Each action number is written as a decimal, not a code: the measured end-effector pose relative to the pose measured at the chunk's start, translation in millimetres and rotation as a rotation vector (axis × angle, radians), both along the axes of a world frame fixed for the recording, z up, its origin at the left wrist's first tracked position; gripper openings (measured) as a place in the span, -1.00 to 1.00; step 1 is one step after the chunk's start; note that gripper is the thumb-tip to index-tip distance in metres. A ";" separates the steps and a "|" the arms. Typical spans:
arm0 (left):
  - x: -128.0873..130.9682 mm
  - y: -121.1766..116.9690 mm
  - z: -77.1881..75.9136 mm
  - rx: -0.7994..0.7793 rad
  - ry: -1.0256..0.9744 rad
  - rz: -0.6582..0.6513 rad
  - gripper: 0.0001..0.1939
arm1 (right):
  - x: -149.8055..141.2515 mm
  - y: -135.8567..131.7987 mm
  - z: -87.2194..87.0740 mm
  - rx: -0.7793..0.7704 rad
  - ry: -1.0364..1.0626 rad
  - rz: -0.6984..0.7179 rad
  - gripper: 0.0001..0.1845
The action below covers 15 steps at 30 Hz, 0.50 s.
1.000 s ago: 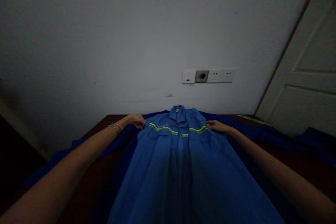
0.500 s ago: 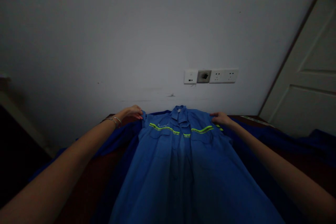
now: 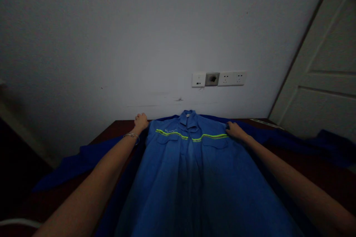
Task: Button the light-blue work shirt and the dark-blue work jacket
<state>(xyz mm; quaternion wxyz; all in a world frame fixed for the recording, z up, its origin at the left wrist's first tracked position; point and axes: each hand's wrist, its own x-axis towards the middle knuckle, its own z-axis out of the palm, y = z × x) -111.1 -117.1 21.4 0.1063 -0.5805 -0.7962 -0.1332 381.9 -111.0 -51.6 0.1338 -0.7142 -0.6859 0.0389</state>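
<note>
A light-blue work jacket (image 3: pixel 169 163) with yellow-green reflective stripes, chest pocket flaps and a collar lies spread, front up, over a darker blue garment (image 3: pixel 91 155). At the jacket's left shoulder is my left hand (image 3: pixel 141 121), its fingers curled closed beside the cloth edge; what they grip is hidden. A bracelet circles that wrist. My right hand (image 3: pixel 235 130) pinches the jacket at its right shoulder, just past the stripe's end. The lower part of the jacket fades into shadow.
The garments lie on a dark red-brown surface (image 3: pixel 111 129) against a pale wall (image 3: pixel 144 44). Sockets and switches (image 3: pixel 232 78) are mounted above it. A white panelled door (image 3: pixel 317 100) stands at the right. A white cable-like strip (image 3: pixel 20 222) shows at lower left.
My left hand has turned knuckles up and shifted slightly left at the shoulder. The jacket's shoulders and stripe lie flatter. My right hand has moved slightly right. The view has shifted a little.
</note>
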 end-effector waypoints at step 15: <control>208.2 -32.8 -68.4 -0.244 -0.448 -0.417 -0.62 | 1.0 -30.3 16.0 0.068 -0.108 0.048 -0.54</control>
